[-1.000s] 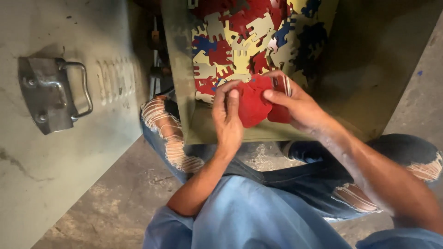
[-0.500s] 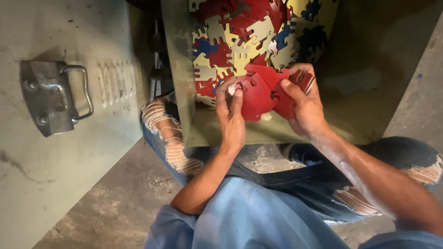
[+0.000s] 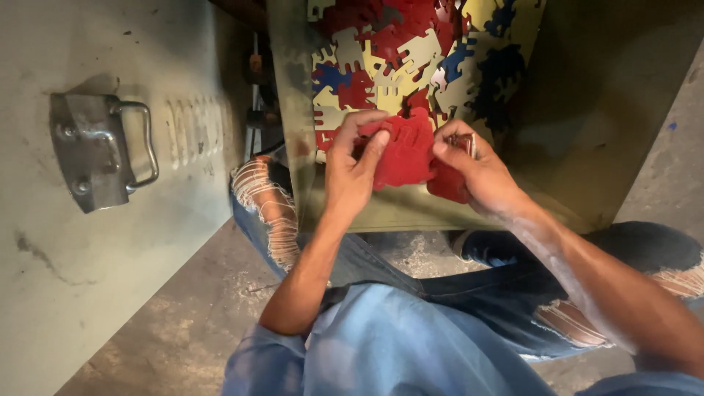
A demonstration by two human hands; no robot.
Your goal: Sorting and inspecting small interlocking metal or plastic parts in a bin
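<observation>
My left hand (image 3: 353, 167) and my right hand (image 3: 473, 165) both grip flat red notched pieces (image 3: 408, 152), holding them together over the front edge of an olive metal box (image 3: 381, 214). The left fingers press on the upper left of the red pieces, and the right fingers pinch their right side. Inside the box lies a heap of several flat pieces (image 3: 411, 55) in red, yellow, cream and blue, just beyond my hands.
A grey metal lid or door (image 3: 66, 257) with a steel handle and latch (image 3: 103, 150) stands at the left. My legs in torn blue jeans (image 3: 260, 202) lie under the box on a concrete floor (image 3: 183, 330).
Both hands have lifted the red pieces slightly away from me toward the heap, and the fingers have shifted on them. The box and the lid stay put.
</observation>
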